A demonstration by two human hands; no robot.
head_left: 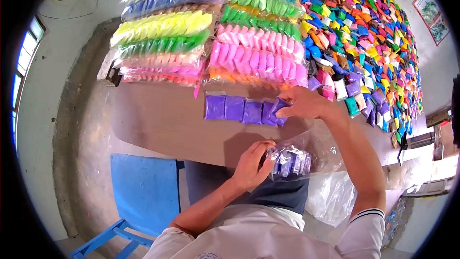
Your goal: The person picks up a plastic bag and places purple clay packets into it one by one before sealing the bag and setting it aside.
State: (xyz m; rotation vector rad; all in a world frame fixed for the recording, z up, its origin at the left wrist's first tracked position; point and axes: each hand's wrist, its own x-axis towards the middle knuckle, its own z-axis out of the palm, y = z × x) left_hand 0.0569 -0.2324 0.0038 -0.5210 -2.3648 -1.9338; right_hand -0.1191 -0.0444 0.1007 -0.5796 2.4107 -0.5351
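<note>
A row of several purple packets (234, 108) lies on the brown table (158, 115), their edges touching or overlapping. At the right end of that row, my right hand (305, 103) has its fingers closed on a purple packet (279, 109), which tilts over its neighbour. Closer to my body, my left hand (251, 165) grips the side of a clear plastic bag (316, 151) at the table's front edge. Several purple packets (287, 162) stand packed side by side inside the bag. My left fingertips are partly hidden behind the plastic.
Stacked clear bags of coloured packets (165, 26) stand along the back of the table. A large heap of loose mixed packets (359, 33) spreads at the right. A blue chair (143, 192) is at the lower left. Clear plastic (330, 199) hangs beside my lap.
</note>
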